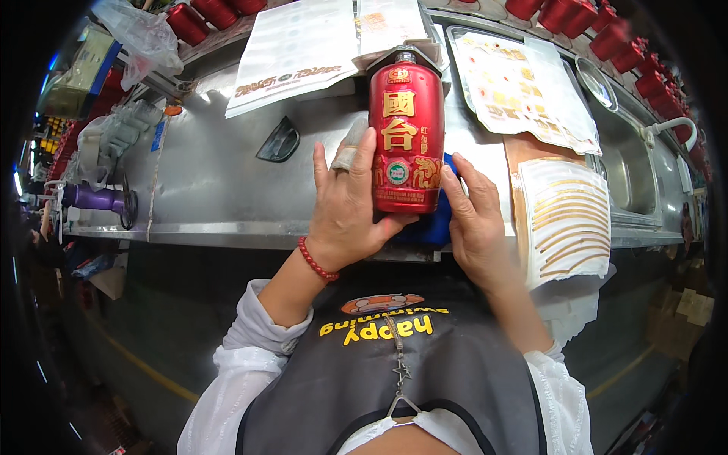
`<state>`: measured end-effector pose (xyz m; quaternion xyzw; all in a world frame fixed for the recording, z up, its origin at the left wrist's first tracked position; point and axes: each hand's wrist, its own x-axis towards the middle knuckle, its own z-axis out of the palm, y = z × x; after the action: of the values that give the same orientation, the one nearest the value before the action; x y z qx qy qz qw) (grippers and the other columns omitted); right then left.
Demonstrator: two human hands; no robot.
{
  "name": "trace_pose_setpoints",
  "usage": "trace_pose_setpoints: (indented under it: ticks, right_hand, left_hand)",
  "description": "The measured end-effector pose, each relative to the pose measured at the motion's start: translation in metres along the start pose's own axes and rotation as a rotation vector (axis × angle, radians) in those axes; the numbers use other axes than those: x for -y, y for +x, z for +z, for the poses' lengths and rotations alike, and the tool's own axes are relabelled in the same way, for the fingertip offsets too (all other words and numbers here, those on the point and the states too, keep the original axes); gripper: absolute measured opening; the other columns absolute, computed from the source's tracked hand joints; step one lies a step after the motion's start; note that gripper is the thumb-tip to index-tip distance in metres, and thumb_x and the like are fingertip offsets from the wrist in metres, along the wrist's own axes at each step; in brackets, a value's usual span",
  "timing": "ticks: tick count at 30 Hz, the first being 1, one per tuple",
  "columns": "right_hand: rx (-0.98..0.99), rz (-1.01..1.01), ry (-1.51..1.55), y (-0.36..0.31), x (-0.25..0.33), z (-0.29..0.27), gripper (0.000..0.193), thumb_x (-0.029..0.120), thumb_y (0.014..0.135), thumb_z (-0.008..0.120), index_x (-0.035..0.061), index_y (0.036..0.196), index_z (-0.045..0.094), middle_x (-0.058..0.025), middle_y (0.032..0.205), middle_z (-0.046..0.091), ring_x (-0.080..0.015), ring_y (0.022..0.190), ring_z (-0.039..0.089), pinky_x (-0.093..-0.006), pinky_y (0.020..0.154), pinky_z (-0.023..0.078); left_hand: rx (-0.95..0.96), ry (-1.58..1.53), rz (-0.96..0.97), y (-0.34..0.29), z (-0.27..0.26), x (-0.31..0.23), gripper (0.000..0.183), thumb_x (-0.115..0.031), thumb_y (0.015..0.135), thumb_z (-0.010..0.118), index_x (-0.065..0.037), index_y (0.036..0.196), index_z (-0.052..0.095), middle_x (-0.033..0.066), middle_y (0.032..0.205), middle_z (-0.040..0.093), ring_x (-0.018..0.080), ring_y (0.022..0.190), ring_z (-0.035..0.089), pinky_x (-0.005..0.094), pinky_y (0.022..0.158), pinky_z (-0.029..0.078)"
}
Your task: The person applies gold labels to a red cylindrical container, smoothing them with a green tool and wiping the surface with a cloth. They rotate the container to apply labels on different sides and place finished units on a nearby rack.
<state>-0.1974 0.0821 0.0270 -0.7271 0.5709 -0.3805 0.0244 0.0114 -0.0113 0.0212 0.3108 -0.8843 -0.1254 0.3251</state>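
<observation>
A red bottle [404,91] with raised gold lettering, a green round emblem and gold relief figures lies tilted before me, its neck away from me. My left hand [343,199] grips its lower left side, the thumb near the base. One finger of that hand wears a pale wrap [346,155]. My right hand [479,216] is at the lower right side, its fingertips against the bottle beside the gold relief; the contact is partly hidden. Under the bottle's base shows something blue [434,230]. A black angular piece [280,142] lies on the metal bench left of my hands.
The metal bench [205,167] has printed sheets [292,45] at the back. To the right are a tray of decal sheets [500,83], a sheet of curved gold strips [570,220] and a sink [631,178] with a faucet. Red bottles [580,19] line the back; a purple cylinder [95,199] is left.
</observation>
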Motion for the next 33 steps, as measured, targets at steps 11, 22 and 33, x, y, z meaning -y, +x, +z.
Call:
trace_pose_setpoints:
  ticks: [11,22,33]
  right_hand:
    - [0.004,-0.023,-0.008,-0.001,-0.002,0.005,0.074,-0.017,0.075,0.058,0.0072,0.145,0.056,-0.0238,0.142,0.052,-0.041,0.124,0.054,-0.0467,0.107,0.044]
    - [-0.021,0.001,0.005,-0.003,-0.007,0.009,0.071,-0.016,0.078,0.059,0.0041,0.145,0.054,-0.0254,0.135,0.058,-0.0392,0.115,0.06,-0.0455,0.101,0.049]
    - [-0.227,0.429,0.483,0.036,0.0,0.009,0.031,0.015,0.096,0.064,0.0,0.123,0.058,-0.0168,0.09,0.072,-0.0265,0.08,0.072,-0.0361,0.073,0.056]
  left_hand:
    - [-0.032,-0.006,-0.059,-0.001,0.004,-0.003,0.115,-0.059,0.081,0.075,0.006,0.158,0.019,0.0254,0.151,0.044,0.0419,0.138,0.045,0.0676,0.118,0.011]
    - [0.017,-0.043,-0.033,-0.004,0.01,0.005,0.117,-0.063,0.085,0.07,0.008,0.159,0.013,0.0273,0.148,0.048,0.0413,0.137,0.048,0.0669,0.118,0.01]
    - [0.097,-0.048,-0.078,-0.01,0.008,0.011,0.112,-0.065,0.09,0.061,0.011,0.158,0.012,0.0268,0.153,0.042,0.0421,0.144,0.038,0.0657,0.118,0.007]
